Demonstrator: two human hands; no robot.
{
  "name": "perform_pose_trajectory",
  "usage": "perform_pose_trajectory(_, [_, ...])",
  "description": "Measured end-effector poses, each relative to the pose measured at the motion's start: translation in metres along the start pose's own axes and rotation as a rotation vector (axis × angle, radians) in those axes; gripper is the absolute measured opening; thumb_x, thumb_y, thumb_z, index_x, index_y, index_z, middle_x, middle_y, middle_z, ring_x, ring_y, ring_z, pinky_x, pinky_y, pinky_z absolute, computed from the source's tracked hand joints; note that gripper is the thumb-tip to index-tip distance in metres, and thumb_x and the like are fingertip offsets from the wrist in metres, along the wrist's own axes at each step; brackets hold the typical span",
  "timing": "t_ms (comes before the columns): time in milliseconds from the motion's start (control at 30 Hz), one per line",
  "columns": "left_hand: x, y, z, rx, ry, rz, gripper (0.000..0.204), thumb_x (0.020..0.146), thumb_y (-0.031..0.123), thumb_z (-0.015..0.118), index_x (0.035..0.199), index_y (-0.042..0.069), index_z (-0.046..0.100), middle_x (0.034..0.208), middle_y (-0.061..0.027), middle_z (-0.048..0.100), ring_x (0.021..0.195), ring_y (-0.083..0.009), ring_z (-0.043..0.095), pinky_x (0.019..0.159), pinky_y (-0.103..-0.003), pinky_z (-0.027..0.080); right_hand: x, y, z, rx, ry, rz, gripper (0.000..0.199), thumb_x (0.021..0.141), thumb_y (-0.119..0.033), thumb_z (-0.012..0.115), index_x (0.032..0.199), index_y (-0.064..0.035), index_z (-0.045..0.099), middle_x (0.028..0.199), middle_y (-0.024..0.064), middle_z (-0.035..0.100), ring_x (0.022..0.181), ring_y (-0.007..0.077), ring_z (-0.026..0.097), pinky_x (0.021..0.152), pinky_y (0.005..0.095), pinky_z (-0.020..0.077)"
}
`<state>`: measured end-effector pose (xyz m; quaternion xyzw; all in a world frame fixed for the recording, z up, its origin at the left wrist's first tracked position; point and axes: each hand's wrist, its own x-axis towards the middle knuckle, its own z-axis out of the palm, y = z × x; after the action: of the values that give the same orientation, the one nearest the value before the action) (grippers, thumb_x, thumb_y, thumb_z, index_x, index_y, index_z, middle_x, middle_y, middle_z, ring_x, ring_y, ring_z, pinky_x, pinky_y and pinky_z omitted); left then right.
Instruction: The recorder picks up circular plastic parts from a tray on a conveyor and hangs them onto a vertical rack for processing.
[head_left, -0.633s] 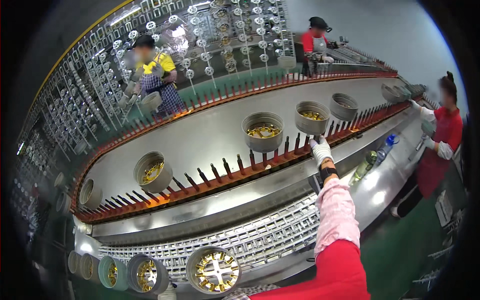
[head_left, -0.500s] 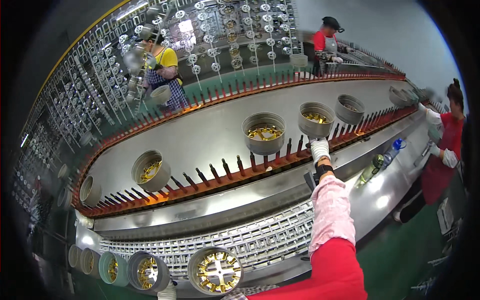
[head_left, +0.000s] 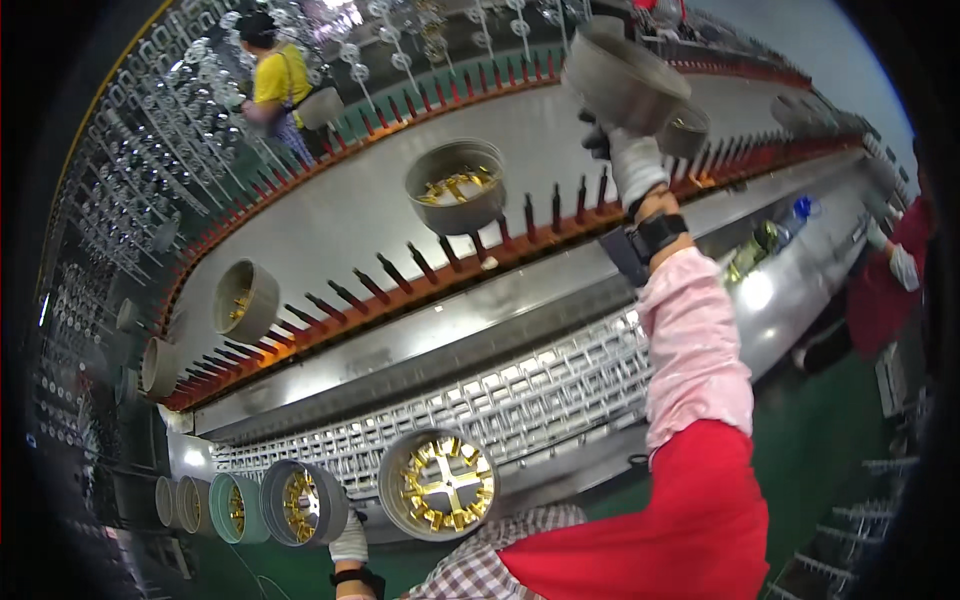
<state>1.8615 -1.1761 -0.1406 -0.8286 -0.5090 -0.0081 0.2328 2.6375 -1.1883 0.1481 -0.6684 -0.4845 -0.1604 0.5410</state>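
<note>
- Since the earlier frame, the right hand [head_left: 632, 160] has risen from the edge of the conveyor and now carries a grey round tub [head_left: 622, 80] up above the belt; the view has also swung closer.
- Gloved fingers [head_left: 600, 140] are closed under the tub's base and lower wall, palm beneath it.
- Tub is held tilted, its mouth facing up and away to the right, so contents cannot be seen. Its axis runs from the palm toward the upper right; the body is short and wide, with no marked long side.
- Judgement: rigid plastic wall, smooth, likely slippery on a glove; if loaded like the neighbouring tub of gold parts [head_left: 456, 186], it is weighty and will spill when tipped. Best held under the base or by the rim.
- Left hand [head_left: 350, 543], gloved, rests low beside the row of tubs [head_left: 300, 502] at the near worktop [head_left: 560, 400]; whether its fingers are closed cannot be told.
</note>
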Motion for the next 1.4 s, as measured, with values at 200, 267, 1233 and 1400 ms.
perform_pose_trajectory(200, [0.032,0.052,-0.052,-0.539,-0.566,-0.264,0.039,0.090,0.029,0.035,0.114,0.002,0.046,0.120,-0.0156,0.046,0.114,-0.0278,0.040,0.097,-0.034,0.029,-0.118,-0.017,-0.106,-0.620,-0.172,-0.222,0.024,0.070,-0.003,0.050,0.092,-0.0077,0.057,0.076,0.0081,0.058,0.071,0.0207,0.058,0.065,0.0321,0.0466])
perform_pose_trajectory(267, [0.013,0.039,-0.022,-0.290,-0.477,-0.174,0.036,0.090,0.026,0.034,0.114,0.003,0.047,0.120,-0.0160,0.046,0.114,-0.0274,0.039,0.097,-0.034,0.029,-0.165,-0.054,-0.120,-0.649,-0.159,-0.173,0.031,0.072,-0.003,0.047,0.101,-0.0090,0.053,0.093,0.0121,0.056,0.085,0.0268,0.055,0.076,0.0369,0.0436])
perform_pose_trajectory(1233, [0.078,0.319,-0.195,-0.405,-0.130,-0.029,0.031,0.084,0.022,0.034,0.106,0.009,0.051,0.108,-0.0159,0.054,0.098,-0.0301,0.053,0.086,-0.040,0.041,-0.337,0.148,-0.177,-0.318,-0.801,0.497,0.037,0.084,-0.029,0.042,0.118,-0.0154,0.047,0.120,0.0096,0.047,0.110,0.0275,0.044,0.091,0.0363,0.0352])
perform_pose_trajectory(1400, [0.087,0.359,-0.262,0.028,0.213,0.131,0.033,0.082,0.006,0.033,0.110,0.004,0.049,0.114,-0.0160,0.050,0.107,-0.0269,0.046,0.093,-0.036,0.036,-0.364,0.157,-0.204,-0.153,-0.382,0.391,0.022,0.082,-0.021,0.044,0.093,-0.0078,0.059,0.098,0.0112,0.057,0.093,0.0251,0.053,0.082,0.0376,0.0416])
